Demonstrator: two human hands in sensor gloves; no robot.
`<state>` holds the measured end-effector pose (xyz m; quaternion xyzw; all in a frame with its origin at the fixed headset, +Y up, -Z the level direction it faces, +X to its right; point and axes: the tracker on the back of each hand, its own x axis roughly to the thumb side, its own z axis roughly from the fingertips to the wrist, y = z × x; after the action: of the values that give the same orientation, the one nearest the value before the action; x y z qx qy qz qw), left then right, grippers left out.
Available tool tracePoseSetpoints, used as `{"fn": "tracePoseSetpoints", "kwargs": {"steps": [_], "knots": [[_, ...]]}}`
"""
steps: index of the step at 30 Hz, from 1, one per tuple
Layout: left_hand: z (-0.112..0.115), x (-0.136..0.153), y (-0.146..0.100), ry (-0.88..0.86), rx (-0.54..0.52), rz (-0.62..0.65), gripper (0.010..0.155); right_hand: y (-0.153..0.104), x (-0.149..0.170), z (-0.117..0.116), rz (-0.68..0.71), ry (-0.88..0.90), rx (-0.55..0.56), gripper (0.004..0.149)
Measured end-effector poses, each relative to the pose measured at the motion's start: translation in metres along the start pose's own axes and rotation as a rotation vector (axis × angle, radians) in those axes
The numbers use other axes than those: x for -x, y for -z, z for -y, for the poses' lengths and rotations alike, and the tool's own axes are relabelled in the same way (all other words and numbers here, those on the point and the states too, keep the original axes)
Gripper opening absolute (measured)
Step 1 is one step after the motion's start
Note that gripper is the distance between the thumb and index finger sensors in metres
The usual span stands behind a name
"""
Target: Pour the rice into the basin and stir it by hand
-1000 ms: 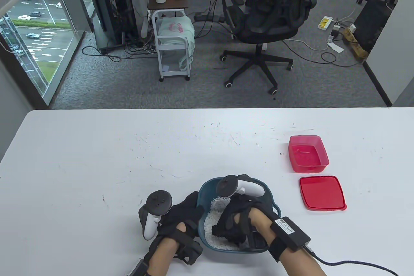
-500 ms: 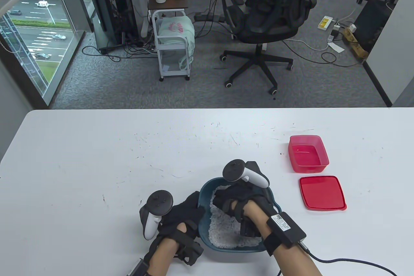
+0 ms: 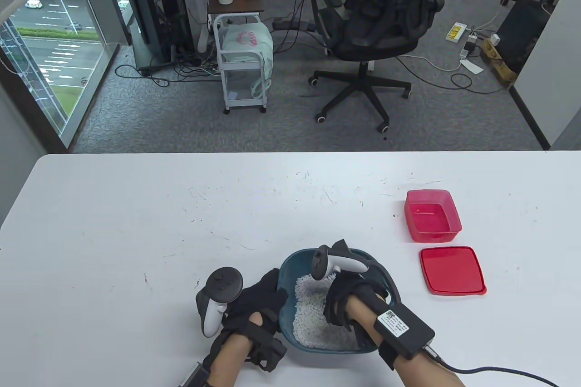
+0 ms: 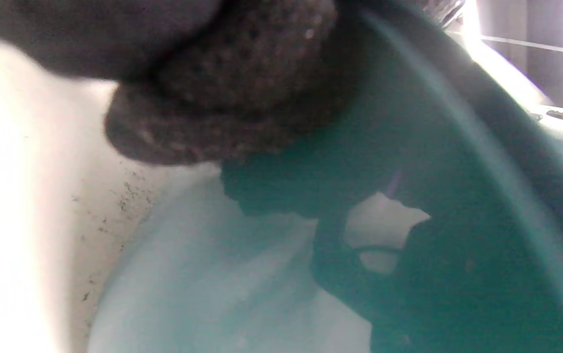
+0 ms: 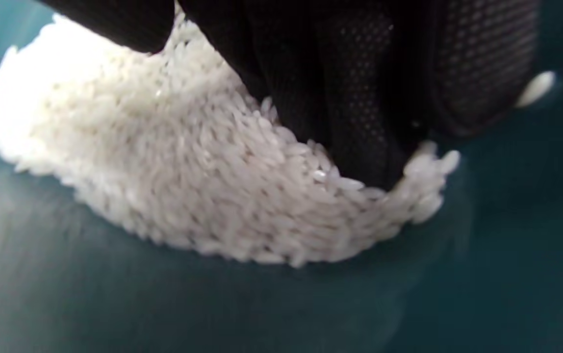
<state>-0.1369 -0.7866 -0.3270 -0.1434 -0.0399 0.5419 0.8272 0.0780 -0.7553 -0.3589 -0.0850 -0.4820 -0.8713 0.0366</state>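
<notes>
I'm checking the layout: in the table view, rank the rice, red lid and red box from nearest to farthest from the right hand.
1. Rice: in the basin, under the right hand.
2. Red lid: on its right.
3. Red box: beyond the lid.

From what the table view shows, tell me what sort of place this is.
Most likely an office or lab: a desk chair, a computer tower with cables over grey carpet, and a white table by a window over a road.

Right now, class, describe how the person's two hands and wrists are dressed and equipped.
Both the left hand and right hand wear black mesh gloves with white-and-black trackers on their backs. Black wrist straps; the right carries a black box with a white label and black cable. Forearms bare.
</notes>
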Motion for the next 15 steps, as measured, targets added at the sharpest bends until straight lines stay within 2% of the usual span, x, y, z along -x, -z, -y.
{"fn": "tracePoseSetpoints", "kwargs": {"steps": [2, 6, 9, 11, 15], "knots": [[0.000, 0.000, 0.000, 0.000, 0.001, 0.000, 0.065, 0.002, -0.003, -0.004, 0.082, 0.044, -0.049, 0.068], [0.000, 0.000, 0.000, 0.005, 0.003, 0.002, 0.065, 0.003, -0.011, -0.004, 0.341, 0.184, -0.103, 0.068], [0.000, 0.000, 0.000, 0.004, 0.010, 0.006, 0.066, 0.007, -0.015, -0.002, 0.517, 0.371, -0.171, 0.068], [0.000, 0.000, 0.001, 0.005, 0.016, 0.013, 0.066, 0.011, -0.015, 0.002, 0.558, 0.451, -0.187, 0.068], [0.000, -0.001, 0.001, 0.004, 0.022, 0.017, 0.066, 0.013, -0.011, 0.017, 0.570, 0.525, -0.115, 0.069]]}}
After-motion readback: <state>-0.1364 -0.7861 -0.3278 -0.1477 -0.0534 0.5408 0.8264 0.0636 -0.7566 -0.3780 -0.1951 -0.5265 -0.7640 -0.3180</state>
